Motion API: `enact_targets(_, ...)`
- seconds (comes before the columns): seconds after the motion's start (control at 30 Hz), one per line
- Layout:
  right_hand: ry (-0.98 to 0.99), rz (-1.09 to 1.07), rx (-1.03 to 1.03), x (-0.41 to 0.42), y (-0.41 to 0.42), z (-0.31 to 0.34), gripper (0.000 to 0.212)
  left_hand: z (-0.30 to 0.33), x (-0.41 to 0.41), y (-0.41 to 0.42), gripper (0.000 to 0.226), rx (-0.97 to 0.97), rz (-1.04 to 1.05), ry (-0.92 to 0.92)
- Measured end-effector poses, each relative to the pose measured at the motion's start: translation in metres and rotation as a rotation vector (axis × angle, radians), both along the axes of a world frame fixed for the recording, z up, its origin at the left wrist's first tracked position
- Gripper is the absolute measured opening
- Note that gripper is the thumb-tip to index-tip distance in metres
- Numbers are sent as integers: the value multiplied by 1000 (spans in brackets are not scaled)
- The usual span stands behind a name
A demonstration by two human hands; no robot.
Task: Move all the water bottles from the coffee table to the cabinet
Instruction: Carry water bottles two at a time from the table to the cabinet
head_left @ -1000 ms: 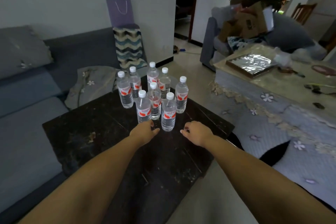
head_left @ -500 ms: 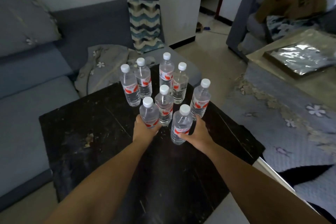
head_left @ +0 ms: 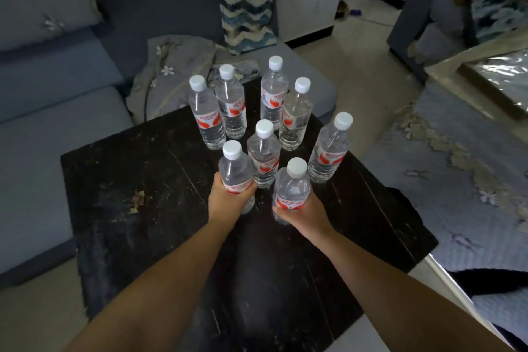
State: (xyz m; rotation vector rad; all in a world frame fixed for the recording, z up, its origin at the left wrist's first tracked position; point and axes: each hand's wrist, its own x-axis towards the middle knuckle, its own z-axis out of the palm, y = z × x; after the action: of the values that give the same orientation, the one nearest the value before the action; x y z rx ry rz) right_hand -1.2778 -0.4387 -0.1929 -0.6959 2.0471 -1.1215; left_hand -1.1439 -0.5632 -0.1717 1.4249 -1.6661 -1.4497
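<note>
Several clear water bottles with white caps and red-and-white labels stand clustered on the far half of a dark, scuffed coffee table point(head_left: 148, 208). My left hand point(head_left: 228, 201) is wrapped around the front left bottle point(head_left: 235, 170). My right hand point(head_left: 300, 214) grips the front right bottle point(head_left: 293, 188). Both held bottles are upright at the front of the cluster. Behind them stand a middle bottle point(head_left: 263, 151), a right bottle point(head_left: 330, 150) and several more at the back point(head_left: 274, 94). No cabinet is in view.
A grey sofa point(head_left: 57, 94) runs along the left and behind the table, with a crumpled grey cloth point(head_left: 171, 71) and a zigzag cushion point(head_left: 245, 3) on it. A floral grey spread point(head_left: 463, 174) lies to the right. Tiled floor point(head_left: 363, 66) leads to a doorway beyond.
Both hands reached forward from the bare table and closed around the two front bottles. The camera came closer and tilted down over the cluster.
</note>
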Motion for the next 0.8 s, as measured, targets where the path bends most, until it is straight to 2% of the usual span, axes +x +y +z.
enact_targets(0.17, 24, 1, 70, 15, 16, 18, 74, 2, 20, 16, 63, 50, -88, -88)
enact_targets(0.3, 40, -100, 106, 32, 38, 30, 73, 3, 38, 34, 63, 59, -164, -131)
enact_targets(0.47, 31, -267, 87, 52, 68, 53, 80, 26, 56, 57, 65, 72, -282, -106)
enact_targets(0.8, 115, -470, 58, 96, 146, 93, 75, 72, 62, 106, 54, 15, -571, -27)
